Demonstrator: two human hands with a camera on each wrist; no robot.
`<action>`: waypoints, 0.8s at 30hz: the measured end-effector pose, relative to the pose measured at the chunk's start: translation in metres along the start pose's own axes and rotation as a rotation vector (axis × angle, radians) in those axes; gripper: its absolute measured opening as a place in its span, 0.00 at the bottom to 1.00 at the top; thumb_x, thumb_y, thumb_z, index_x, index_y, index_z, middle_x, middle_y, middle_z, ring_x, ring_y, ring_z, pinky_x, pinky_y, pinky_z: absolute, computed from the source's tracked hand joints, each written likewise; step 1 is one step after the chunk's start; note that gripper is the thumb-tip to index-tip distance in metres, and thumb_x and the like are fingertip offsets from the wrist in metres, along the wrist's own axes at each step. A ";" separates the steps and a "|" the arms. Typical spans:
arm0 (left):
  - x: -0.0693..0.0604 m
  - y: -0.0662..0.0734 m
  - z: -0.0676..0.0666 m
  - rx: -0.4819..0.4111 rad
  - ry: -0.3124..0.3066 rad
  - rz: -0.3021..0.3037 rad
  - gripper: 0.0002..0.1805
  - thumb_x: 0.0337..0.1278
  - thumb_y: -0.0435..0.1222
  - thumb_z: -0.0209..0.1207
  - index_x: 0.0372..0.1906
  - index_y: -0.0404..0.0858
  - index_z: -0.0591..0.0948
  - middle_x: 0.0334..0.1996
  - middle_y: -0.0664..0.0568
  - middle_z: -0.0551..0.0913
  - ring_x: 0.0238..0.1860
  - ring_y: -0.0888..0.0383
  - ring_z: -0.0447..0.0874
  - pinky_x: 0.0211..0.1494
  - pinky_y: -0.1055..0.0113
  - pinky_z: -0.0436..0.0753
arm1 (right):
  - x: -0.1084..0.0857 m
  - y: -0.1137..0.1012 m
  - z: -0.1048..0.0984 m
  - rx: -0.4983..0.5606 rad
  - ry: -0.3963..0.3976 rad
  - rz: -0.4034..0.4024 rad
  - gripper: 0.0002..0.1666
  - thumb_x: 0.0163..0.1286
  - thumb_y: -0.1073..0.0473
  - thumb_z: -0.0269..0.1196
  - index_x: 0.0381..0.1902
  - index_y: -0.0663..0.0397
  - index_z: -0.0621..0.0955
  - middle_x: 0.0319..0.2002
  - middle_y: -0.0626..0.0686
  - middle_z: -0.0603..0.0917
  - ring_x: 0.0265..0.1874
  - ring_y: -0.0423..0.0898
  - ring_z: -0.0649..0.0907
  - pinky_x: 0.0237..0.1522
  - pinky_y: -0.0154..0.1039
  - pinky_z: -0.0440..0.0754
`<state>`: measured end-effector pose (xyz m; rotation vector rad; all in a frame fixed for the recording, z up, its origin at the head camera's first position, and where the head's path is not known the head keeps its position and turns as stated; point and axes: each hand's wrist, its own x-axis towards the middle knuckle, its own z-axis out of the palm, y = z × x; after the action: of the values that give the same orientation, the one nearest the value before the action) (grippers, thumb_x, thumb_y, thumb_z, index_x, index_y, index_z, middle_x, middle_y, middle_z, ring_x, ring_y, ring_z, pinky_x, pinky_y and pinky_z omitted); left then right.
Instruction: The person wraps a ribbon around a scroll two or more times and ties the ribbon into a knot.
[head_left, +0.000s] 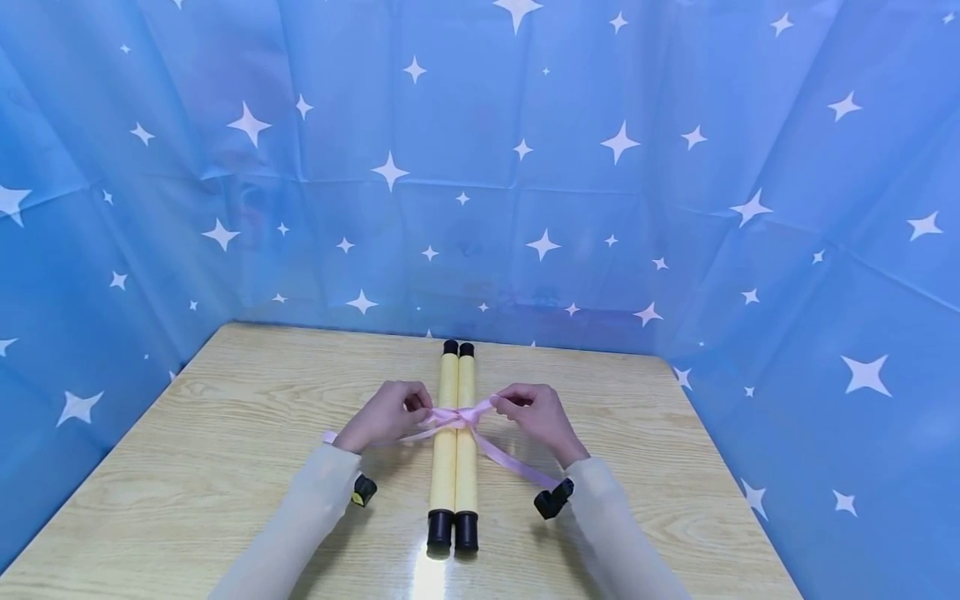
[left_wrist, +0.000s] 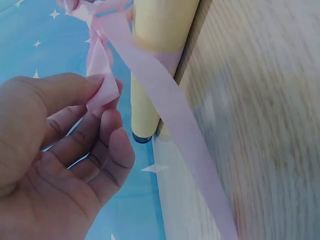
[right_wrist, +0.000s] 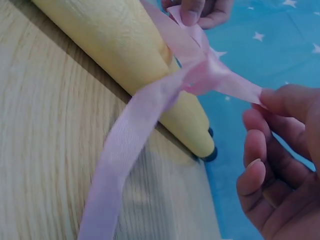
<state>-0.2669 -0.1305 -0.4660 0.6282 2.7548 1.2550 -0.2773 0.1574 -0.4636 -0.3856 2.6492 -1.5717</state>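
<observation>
Two pale yellow tubes (head_left: 445, 467) with black end caps lie side by side on the table, pointing away from me. A pink ribbon (head_left: 471, 414) is wrapped round their middle and crosses in a knot on top. My left hand (head_left: 387, 414) pinches one loop of it between thumb and forefinger, left of the tubes. On the other side my right hand (head_left: 537, 414) pinches another part of the ribbon, pulled out to the right. Two loose ribbon tails hang down; one (left_wrist: 175, 115) shows in the left wrist view, the other (right_wrist: 120, 160) in the right wrist view.
The wood-grain table (head_left: 225, 467) spreads out on both sides of the tubes. A blue curtain with white stars (head_left: 480, 217) stands behind it and along its sides. Each wrist bears a small black device, such as the one (head_left: 553, 499) at the right cuff.
</observation>
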 end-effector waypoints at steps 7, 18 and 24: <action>-0.002 -0.004 -0.006 -0.012 0.000 0.009 0.04 0.68 0.32 0.63 0.35 0.42 0.84 0.31 0.51 0.85 0.33 0.60 0.80 0.38 0.70 0.79 | -0.005 0.011 -0.013 0.023 0.031 0.045 0.12 0.70 0.44 0.68 0.40 0.42 0.90 0.38 0.55 0.89 0.41 0.62 0.85 0.38 0.44 0.83; 0.001 -0.004 -0.011 0.034 -0.003 0.026 0.05 0.67 0.31 0.64 0.34 0.42 0.86 0.29 0.52 0.86 0.31 0.61 0.79 0.36 0.70 0.78 | -0.012 0.028 -0.030 0.090 0.050 0.146 0.19 0.69 0.38 0.68 0.42 0.44 0.89 0.45 0.64 0.87 0.43 0.61 0.82 0.42 0.49 0.82; 0.002 -0.005 -0.013 0.029 -0.020 0.040 0.05 0.67 0.29 0.64 0.38 0.37 0.89 0.31 0.50 0.88 0.30 0.62 0.79 0.34 0.71 0.79 | -0.013 0.039 -0.037 0.095 0.074 0.201 0.21 0.67 0.37 0.69 0.45 0.44 0.89 0.41 0.56 0.88 0.42 0.57 0.82 0.41 0.45 0.82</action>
<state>-0.2732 -0.1422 -0.4608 0.6972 2.7622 1.2118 -0.2777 0.2102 -0.4806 -0.0557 2.5571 -1.6690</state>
